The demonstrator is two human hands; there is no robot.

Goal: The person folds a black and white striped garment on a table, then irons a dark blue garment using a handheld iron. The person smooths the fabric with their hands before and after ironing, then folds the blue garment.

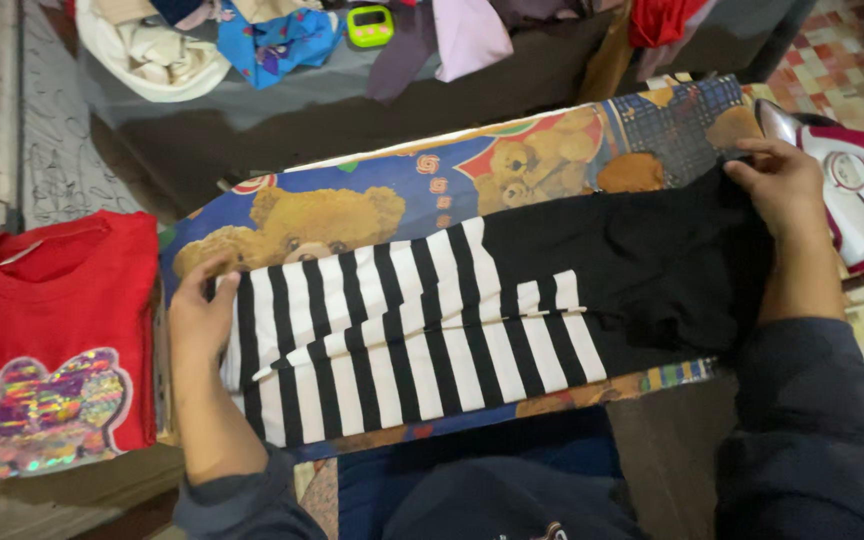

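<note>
A garment with a black part and black-and-white stripes [432, 320] lies stretched along an ironing board covered in teddy-bear cloth [372, 205]. My left hand [202, 310] grips the striped end at the board's left. My right hand [777, 185] holds the black end [652, 260] at the board's right. Both hands pull the cloth flat between them.
A white and magenta iron [857, 190] stands just right of my right hand. A folded red shirt with a glittery patch [47, 340] lies at the left. Behind the board are piled clothes [252, 40] and a green timer [370, 25].
</note>
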